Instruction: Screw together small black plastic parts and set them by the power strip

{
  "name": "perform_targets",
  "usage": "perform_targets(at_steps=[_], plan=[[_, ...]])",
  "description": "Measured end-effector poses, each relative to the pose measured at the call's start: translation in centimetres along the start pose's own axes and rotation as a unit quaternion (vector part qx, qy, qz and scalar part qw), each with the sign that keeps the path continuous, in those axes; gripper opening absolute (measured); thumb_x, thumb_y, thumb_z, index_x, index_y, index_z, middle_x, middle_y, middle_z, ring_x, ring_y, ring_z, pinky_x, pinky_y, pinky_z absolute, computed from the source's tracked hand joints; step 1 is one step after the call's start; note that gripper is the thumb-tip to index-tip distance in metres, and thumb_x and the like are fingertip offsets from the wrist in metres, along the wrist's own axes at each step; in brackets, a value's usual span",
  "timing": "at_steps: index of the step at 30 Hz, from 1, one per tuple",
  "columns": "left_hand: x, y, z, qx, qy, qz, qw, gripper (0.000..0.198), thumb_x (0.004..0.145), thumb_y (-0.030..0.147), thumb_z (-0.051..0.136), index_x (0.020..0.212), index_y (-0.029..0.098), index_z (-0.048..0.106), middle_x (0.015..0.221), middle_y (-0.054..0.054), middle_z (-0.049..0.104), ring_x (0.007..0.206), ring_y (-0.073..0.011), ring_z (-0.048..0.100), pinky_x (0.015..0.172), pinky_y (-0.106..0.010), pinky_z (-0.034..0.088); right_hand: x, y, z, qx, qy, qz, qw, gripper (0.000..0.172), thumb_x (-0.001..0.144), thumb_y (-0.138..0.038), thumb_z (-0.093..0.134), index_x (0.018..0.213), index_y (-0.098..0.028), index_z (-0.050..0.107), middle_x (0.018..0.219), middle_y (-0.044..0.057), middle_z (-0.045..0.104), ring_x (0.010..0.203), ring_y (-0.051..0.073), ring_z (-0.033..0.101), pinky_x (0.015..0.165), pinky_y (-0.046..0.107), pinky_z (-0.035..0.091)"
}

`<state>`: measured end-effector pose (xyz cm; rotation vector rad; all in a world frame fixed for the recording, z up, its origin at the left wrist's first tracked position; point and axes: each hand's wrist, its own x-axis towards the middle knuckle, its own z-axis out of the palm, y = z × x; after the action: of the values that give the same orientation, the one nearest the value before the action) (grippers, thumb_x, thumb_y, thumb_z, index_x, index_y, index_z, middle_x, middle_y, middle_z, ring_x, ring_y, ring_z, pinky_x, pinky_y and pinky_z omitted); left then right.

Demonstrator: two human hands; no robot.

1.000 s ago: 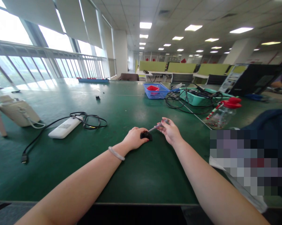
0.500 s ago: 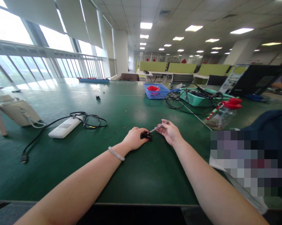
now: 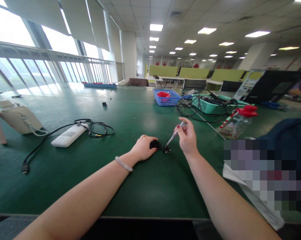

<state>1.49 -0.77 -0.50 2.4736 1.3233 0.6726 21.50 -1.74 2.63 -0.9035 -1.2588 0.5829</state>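
Note:
My left hand (image 3: pixel 142 147) rests on the green table (image 3: pixel 145 186) with its fingers closed on a small black part (image 3: pixel 155 144). My right hand (image 3: pixel 187 137) grips a thin screwdriver (image 3: pixel 174 134) with a clear handle, tilted down to the left. Its tip meets a tiny black piece (image 3: pixel 167 150) that lies on the table just right of the black part. A pale bracelet (image 3: pixel 123 163) circles my left wrist.
A white power bank (image 3: pixel 69 135) with a black cable (image 3: pixel 95 128) lies to the left, a beige device (image 3: pixel 16 117) beyond it. A blue basket (image 3: pixel 166 97), a teal basket (image 3: pixel 210 103) of cables and a red-capped bottle (image 3: pixel 237 123) stand behind my hands.
My right hand has lifted and tilted the screwdriver more upright. Its tip has come away from the black part, and a tiny black piece now lies beside it. My left hand has stayed put.

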Motion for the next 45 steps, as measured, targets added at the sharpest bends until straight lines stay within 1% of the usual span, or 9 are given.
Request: perform_targets(at_steps=[8, 13, 17, 20, 24, 28, 33, 37, 45], plan=[[-0.1, 0.1, -0.1, -0.002, -0.001, -0.013, 1.000, 0.047, 0.077, 0.033, 0.067, 0.123, 0.027, 0.062, 0.113, -0.006, 0.068, 0.113, -0.0263, 0.055, 0.102, -0.040, 0.045, -1.4, -0.4, 1.3, -0.108, -0.078, -0.057, 0.989, 0.034, 0.081, -0.035, 0.068, 0.114, -0.030, 0.059, 0.087, 0.000, 0.063, 0.075, 0.018, 0.061, 0.076, 0.033, 0.051], [-0.1, -0.1, 0.0, -0.001, -0.002, -0.002, 1.000, 0.045, 0.076, 0.033, 0.068, 0.121, 0.026, 0.063, 0.107, -0.007, 0.069, 0.108, -0.0270, 0.057, 0.098, -0.040, 0.047, -1.7, -1.2, 1.7, -0.205, -0.168, -0.121, 0.957, 0.030, 0.085, -0.029, 0.061, 0.115, -0.032, 0.059, 0.088, 0.000, 0.065, 0.074, 0.018, 0.061, 0.078, 0.034, 0.050], [-0.1, -0.2, 0.1, -0.006, -0.003, -0.002, 1.000, 0.043, 0.075, 0.033, 0.070, 0.117, 0.027, 0.065, 0.107, -0.005, 0.069, 0.108, -0.0268, 0.057, 0.098, -0.040, 0.047, -2.1, -2.3, 1.7, -0.248, -0.242, -0.171, 0.922, 0.032, 0.086, -0.025, 0.058, 0.116, -0.034, 0.061, 0.089, 0.001, 0.067, 0.084, 0.021, 0.062, 0.086, 0.038, 0.049], [-0.1, -0.2, 0.1, -0.009, -0.003, -0.006, 1.000, 0.044, 0.075, 0.033, 0.071, 0.119, 0.027, 0.064, 0.109, -0.005, 0.069, 0.110, -0.0261, 0.056, 0.100, -0.040, 0.046, -2.2, -2.4, 1.5, -0.231, -0.207, -0.169, 0.936, 0.031, 0.085, -0.025, 0.060, 0.114, -0.033, 0.063, 0.090, 0.001, 0.067, 0.087, 0.022, 0.063, 0.090, 0.039, 0.048], [-0.1, 0.0, 0.0, -0.017, -0.005, -0.024, 1.000, 0.044, 0.076, 0.033, 0.070, 0.120, 0.029, 0.063, 0.109, -0.006, 0.067, 0.113, -0.0258, 0.055, 0.102, -0.039, 0.045, -1.4, -0.5, 0.9, -0.119, -0.041, -0.067, 0.990, 0.030, 0.083, -0.034, 0.064, 0.112, -0.030, 0.060, 0.089, 0.001, 0.066, 0.079, 0.020, 0.065, 0.082, 0.036, 0.051], [-0.1, 0.1, -0.1, -0.025, -0.013, -0.023, 0.999, 0.043, 0.076, 0.031, 0.069, 0.119, 0.029, 0.063, 0.110, -0.006, 0.068, 0.114, -0.0259, 0.054, 0.103, -0.040, 0.045, -0.3, 1.8, 0.2, -0.012, 0.009, 0.025, 1.000, 0.034, 0.080, -0.039, 0.066, 0.109, -0.026, 0.054, 0.076, -0.001, 0.064, 0.075, 0.020, 0.067, 0.076, 0.035, 0.053], [-0.1, 0.0, -0.1, -0.020, -0.015, -0.021, 0.999, 0.044, 0.076, 0.034, 0.069, 0.120, 0.029, 0.063, 0.112, -0.005, 0.068, 0.114, -0.0260, 0.054, 0.102, -0.040, 0.045, 0.0, 2.2, 0.1, -0.021, -0.019, 0.039, 0.999, 0.034, 0.081, -0.040, 0.065, 0.110, -0.026, 0.053, 0.075, -0.002, 0.065, 0.071, 0.019, 0.067, 0.076, 0.036, 0.053], [0.0, -0.2, 0.0, -0.010, -0.009, -0.012, 1.000, 0.045, 0.075, 0.034, 0.071, 0.120, 0.027, 0.064, 0.112, -0.006, 0.069, 0.112, -0.0269, 0.055, 0.102, -0.040, 0.045, -0.9, 0.8, 0.7, -0.116, -0.068, -0.029, 0.990, 0.033, 0.085, -0.038, 0.062, 0.116, -0.029, 0.055, 0.083, 0.000, 0.065, 0.077, 0.019, 0.067, 0.081, 0.036, 0.051], [0.0, -0.5, 0.0, -0.010, -0.010, -0.012, 1.000, 0.051, 0.072, 0.037, 0.075, 0.121, 0.027, 0.064, 0.108, -0.006, 0.069, 0.109, -0.0271, 0.056, 0.099, -0.039, 0.047, -1.8, -0.7, 1.8, -0.265, -0.145, -0.162, 0.940, 0.028, 0.088, -0.029, 0.060, 0.115, -0.029, 0.058, 0.088, 0.002, 0.066, 0.081, 0.020, 0.064, 0.083, 0.036, 0.050]])
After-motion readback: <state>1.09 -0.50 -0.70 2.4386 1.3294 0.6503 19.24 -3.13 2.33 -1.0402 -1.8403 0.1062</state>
